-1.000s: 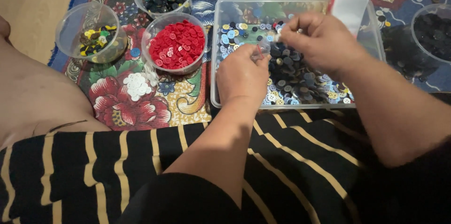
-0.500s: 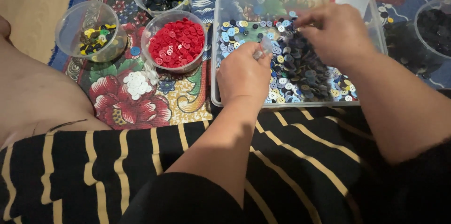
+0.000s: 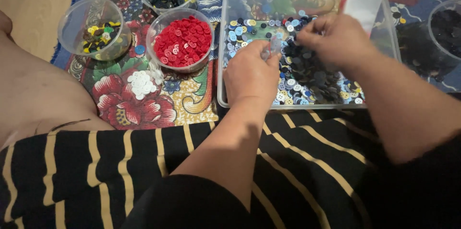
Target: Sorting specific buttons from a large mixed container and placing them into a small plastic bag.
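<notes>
Left hand (image 3: 252,73): it was over the near left part of the clear rectangular tray (image 3: 222,66), fingers curled, pinching something small and pale; what exactly, I cannot tell.
Right hand (image 3: 336,39): it was over the middle of the tray, fingertips pressed together above the mixed buttons (image 3: 307,73).
Buttons: dark, blue and white ones lay inside the tray.
Red buttons bowl (image 3: 182,42): it stood just left of the tray.
Floor covering: a flowered rug (image 3: 129,104).

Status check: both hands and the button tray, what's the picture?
Left hand pinching something small and clear over clear tray. Right hand fingering the mixed buttons. Red-button bowl sits left, apart.
</notes>
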